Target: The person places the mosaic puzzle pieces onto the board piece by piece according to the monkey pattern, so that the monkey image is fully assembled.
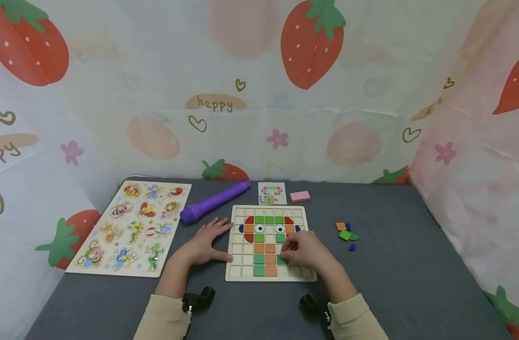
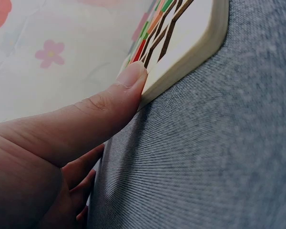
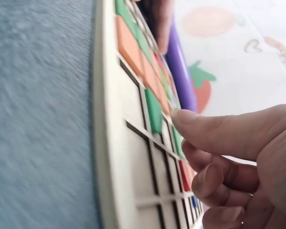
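A pale wooden grid board [image 1: 245, 271] lies in front of me, with red, green, orange and blue pieces and two eye pieces set in its cells. My left hand [image 1: 204, 243] is spread along the board's left side, its thumb [image 2: 126, 78] touching the edge. Over the board's right half is my right hand [image 1: 303, 250], fingers bent and thumb tip close to the surface. Beside that thumb a green piece [image 3: 153, 110] sits in a cell. Whether anything is between the right fingertips is hidden.
Loose orange, green and blue pieces [image 1: 345, 234] lie to the right. Behind the board are a picture card [image 1: 272, 193] and a pink block [image 1: 300, 196]. A purple microphone-shaped stick [image 1: 216, 202] and an insect-picture board [image 1: 131, 231] lie left. A patterned curtain [image 1: 259, 104] encloses the table.
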Motion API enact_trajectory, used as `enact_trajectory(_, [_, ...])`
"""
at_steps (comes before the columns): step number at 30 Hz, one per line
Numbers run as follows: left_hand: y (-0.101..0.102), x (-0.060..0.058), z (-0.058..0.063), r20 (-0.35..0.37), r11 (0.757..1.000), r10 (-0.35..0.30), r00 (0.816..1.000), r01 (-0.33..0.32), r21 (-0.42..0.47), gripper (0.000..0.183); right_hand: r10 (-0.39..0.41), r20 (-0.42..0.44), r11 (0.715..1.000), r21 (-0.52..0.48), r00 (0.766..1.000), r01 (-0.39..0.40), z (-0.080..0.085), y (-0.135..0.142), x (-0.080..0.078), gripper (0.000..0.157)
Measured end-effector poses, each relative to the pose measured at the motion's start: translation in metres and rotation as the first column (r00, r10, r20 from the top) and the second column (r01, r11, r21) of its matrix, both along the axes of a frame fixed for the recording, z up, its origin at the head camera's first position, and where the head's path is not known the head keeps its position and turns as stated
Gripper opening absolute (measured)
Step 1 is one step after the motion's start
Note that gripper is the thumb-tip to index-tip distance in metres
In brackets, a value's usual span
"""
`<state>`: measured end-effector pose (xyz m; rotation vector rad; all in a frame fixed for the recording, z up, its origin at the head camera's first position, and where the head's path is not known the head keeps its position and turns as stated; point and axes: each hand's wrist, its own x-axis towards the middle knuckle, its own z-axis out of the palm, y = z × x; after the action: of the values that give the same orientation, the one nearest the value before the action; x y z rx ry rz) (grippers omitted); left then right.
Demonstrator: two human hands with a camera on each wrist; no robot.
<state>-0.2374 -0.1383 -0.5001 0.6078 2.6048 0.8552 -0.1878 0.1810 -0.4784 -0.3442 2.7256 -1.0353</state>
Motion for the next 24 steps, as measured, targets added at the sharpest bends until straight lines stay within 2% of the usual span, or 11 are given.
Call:
enact_trajectory(8, [0.000,0.001,0.002,0.002,1.000,0.003,1.000,-0.003,0.002,0.097,-0.140,-0.024,0.990,-0.022,0.990,0.140,0.008,0.028,-0.004,0.005])
enact_trajectory(13, [0.000,0.000,0.001,0.004,1.000,0.000,1.000,0.000,-0.002,0.097,-0.196,-0.030,0.980,-0.044,0.980,0.195,0.007,0.051,-0.006,0.014])
enact_trajectory(15, [0.000,0.000,0.000,0.005,1.000,-0.001,1.000,0.002,-0.005,0.097,-0.233,-0.047,0.972,-0.034,0.971,0.231,0.007,0.061,-0.006,0.018])
enact_trajectory(21, [0.000,0.000,0.001,0.003,1.000,0.001,1.000,-0.001,0.001,0.098,-0.347,-0.147,0.936,0.015,0.926,0.353,0.004,0.095,-0.004,0.025])
enact_trajectory(24, [0.000,0.001,0.001,0.004,1.000,-0.001,1.000,0.001,0.003,0.097,-0.377,-0.152,0.924,0.011,0.914,0.383,0.003,0.110,-0.002,0.029])
